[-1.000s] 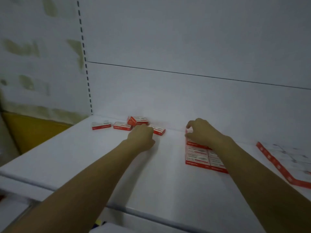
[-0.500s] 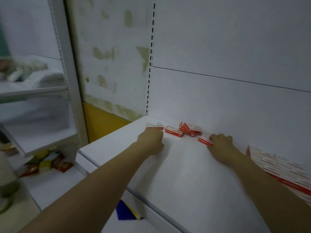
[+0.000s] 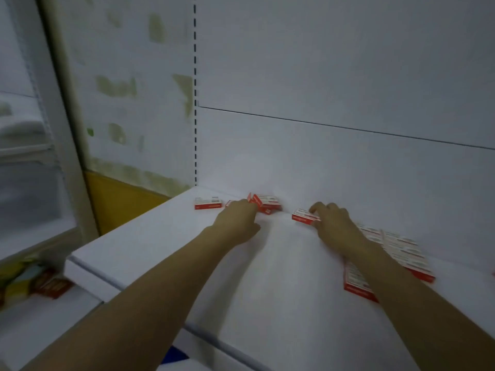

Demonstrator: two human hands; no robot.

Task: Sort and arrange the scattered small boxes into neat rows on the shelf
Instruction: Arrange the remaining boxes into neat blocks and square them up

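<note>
Small red-and-white boxes lie along the back of the white shelf (image 3: 166, 253). One box (image 3: 208, 203) sits alone at the far left. My left hand (image 3: 237, 223) reaches over a second box (image 3: 229, 202), its fingers curled down on it and hiding most of it. Just right of that hand is a small untidy pile of boxes (image 3: 267, 203). My right hand (image 3: 333, 223) holds the right end of another box (image 3: 302, 216) with curled fingers. Neat rows of boxes (image 3: 399, 250) lie flat at the right, partly under my right forearm.
The shelf's back panel (image 3: 348, 170) rises right behind the boxes. The shelf's left end (image 3: 72, 259) drops to a lower shelf holding coloured packets (image 3: 40, 282). A white upright post (image 3: 64, 129) stands at the left.
The view swung left. My right hand left the arranged rows and reached a loose box at the back. My left hand moved forward onto the box beside the pile.
</note>
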